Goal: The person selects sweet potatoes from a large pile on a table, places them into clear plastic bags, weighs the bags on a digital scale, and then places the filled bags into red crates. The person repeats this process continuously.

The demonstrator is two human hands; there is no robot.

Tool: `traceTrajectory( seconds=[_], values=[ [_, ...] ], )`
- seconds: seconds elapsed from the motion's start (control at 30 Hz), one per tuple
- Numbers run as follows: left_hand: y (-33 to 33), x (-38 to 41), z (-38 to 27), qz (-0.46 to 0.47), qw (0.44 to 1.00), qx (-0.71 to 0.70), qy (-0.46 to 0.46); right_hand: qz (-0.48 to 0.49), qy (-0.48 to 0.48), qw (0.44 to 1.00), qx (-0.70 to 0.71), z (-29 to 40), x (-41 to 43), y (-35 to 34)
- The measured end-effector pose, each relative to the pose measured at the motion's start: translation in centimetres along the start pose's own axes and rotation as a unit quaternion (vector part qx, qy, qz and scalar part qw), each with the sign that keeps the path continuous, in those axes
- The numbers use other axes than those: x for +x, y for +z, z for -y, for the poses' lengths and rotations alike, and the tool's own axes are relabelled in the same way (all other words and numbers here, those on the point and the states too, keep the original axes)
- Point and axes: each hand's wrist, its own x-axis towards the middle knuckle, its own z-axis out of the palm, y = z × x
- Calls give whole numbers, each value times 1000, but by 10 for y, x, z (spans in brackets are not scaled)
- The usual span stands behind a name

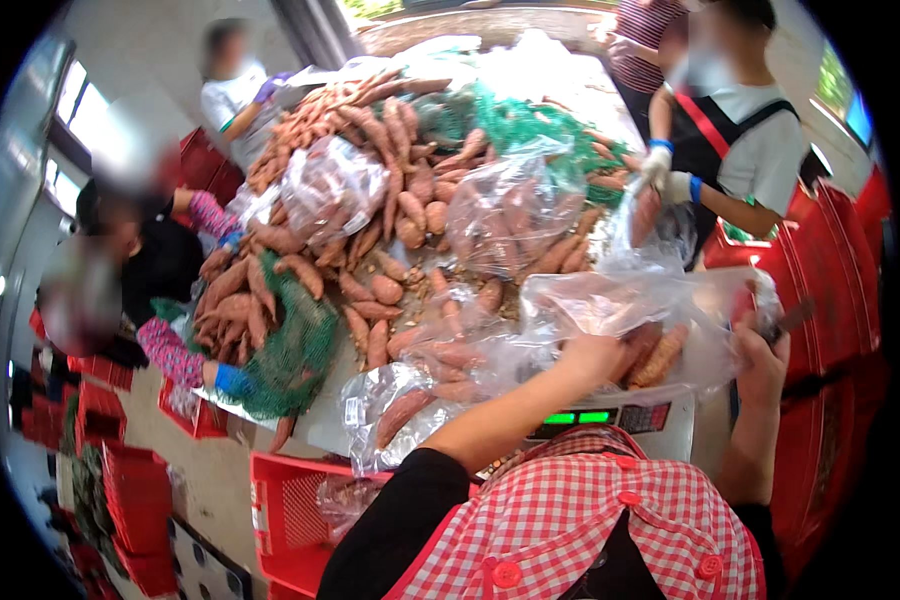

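A clear plastic bag [562, 300] with sweet potatoes [656, 356] in it lies over a digital scale [645, 418] in front of me. My left hand [592, 356] is inside or behind the bag's film, so its fingers are veiled. At the right, my right hand [761, 356] is raised at the bag's other end, its fingers curled around a dark, blurred object that I cannot name; a reddish sweet potato shows just beside it. Another clear bag [360, 420] holding a sweet potato lies left of the scale, at the table's near edge.
Loose sweet potatoes [420, 217], filled clear bags [521, 214] and green mesh sacks [296, 360] cover much of the table. A red crate [292, 555] stands below the near edge, with red crates [825, 277] at the right. Co-workers stand around; one in white gloves [656, 165] handles a bag.
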Motion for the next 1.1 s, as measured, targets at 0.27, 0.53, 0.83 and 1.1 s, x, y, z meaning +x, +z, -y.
traceTrajectory(
  seconds=[0.27, 0.53, 0.83, 1.1],
  values=[
    [69, 10, 30, -12, 972, 143, 188, 23, -3, 999, 33, 2, 15, 36],
    [-68, -64, 54, -36, 966, -46, 253, 91, -28, 992, 77, 1, 14, 22],
    [-227, -113, 302, -295, 770, 272, -496, -61, -7, 998, 34, -15, 24, 40],
    [-193, -69, 325, -248, 701, 272, -611, 60, -17, 995, 83, -6, 19, 59]
  ],
)
